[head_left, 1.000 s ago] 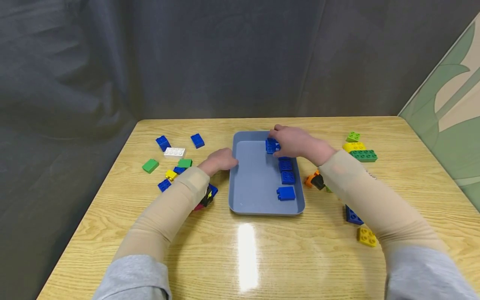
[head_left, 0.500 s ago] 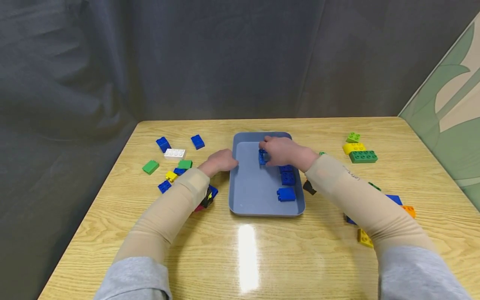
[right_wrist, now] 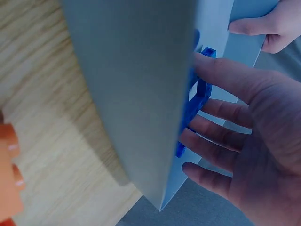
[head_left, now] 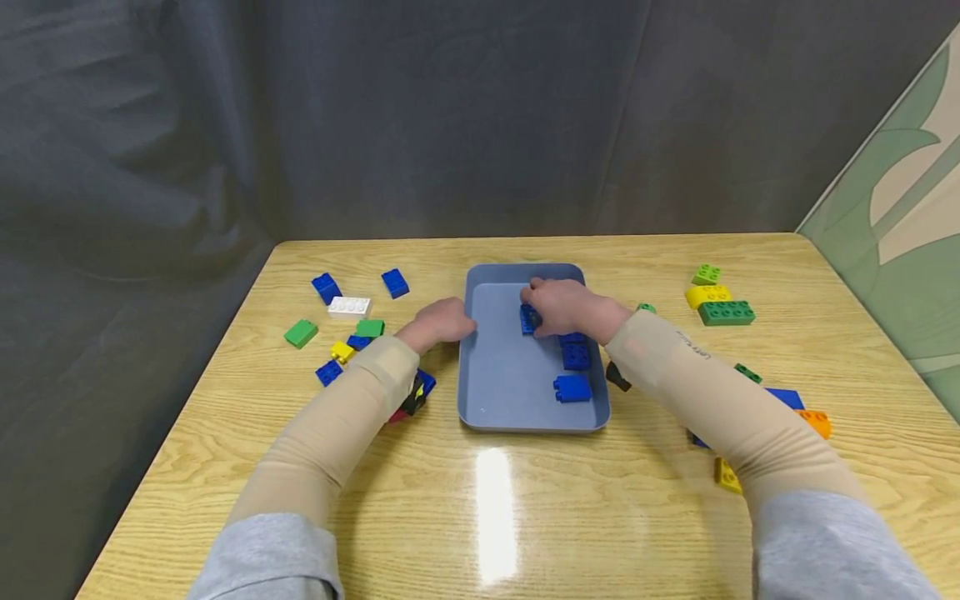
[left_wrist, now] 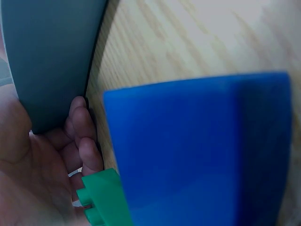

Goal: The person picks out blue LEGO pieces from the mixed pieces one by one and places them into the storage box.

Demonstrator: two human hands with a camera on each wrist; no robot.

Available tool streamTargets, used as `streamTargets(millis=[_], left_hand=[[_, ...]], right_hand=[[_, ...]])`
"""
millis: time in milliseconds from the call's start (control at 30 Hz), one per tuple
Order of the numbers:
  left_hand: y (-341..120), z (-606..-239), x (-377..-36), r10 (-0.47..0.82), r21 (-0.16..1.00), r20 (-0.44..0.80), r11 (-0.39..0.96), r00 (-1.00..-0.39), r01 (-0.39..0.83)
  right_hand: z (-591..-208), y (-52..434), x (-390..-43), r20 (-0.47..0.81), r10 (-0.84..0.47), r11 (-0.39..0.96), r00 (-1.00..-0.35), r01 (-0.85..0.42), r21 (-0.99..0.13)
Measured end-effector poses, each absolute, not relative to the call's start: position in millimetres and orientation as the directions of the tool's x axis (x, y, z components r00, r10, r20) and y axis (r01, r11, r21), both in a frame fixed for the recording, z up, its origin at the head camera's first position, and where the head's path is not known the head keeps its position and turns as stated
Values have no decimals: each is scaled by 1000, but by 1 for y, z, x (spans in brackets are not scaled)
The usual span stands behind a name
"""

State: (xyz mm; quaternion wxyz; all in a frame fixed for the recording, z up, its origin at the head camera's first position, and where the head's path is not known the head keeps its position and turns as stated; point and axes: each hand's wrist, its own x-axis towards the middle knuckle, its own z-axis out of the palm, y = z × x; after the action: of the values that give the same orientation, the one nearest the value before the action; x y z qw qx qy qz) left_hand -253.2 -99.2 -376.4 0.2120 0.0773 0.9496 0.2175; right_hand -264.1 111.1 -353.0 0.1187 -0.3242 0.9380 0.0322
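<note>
1. Wooden table [head_left: 525, 517] under a dark grey curtain backdrop, glare patch on the near edge, grey tray [head_left: 495, 392] set at centre.
2. Right hand [head_left: 566, 307] reaching in over the tray's far half, forearm slanting in from the right across the tray's right rim, palm down.
3. Fingers [right_wrist: 221, 77] of that hand laid against a blue brick [head_left: 528, 318] and only loosely bent in the right wrist view; touching it for certain, thumb out of sight, so a firm pinch cannot be confirmed.
4. Brick sitting in the tray's far middle, partly hidden under the knuckles.
5. Left hand [head_left: 442, 321] parked at the tray's left rim, fingers loosely curled against the outer wall and table in the left wrist view, nothing held.
6. Open floor across the tray's left half and near-left corner; right side taken up.
7. Inside the tray: a short column of blue bricks [head_left: 575, 350] along the right wall, and one more blue brick [head_left: 572, 387] near the front right corner.
8. Outside left: scattered blue, white, green and yellow bricks [head_left: 348, 325], more tucked under the left forearm.
9. Outside right: a green and yellow cluster [head_left: 720, 302] near the far edge, well apart from the tray; bare wood between.
</note>
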Motion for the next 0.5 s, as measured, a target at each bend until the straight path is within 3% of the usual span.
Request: streamTargets(millis=[500], left_hand=[[-100, -379, -256, 245, 427, -365, 901, -898, 72]], right_hand=[[-357, 111, -268, -276, -571, 807, -773, -591, -14]])
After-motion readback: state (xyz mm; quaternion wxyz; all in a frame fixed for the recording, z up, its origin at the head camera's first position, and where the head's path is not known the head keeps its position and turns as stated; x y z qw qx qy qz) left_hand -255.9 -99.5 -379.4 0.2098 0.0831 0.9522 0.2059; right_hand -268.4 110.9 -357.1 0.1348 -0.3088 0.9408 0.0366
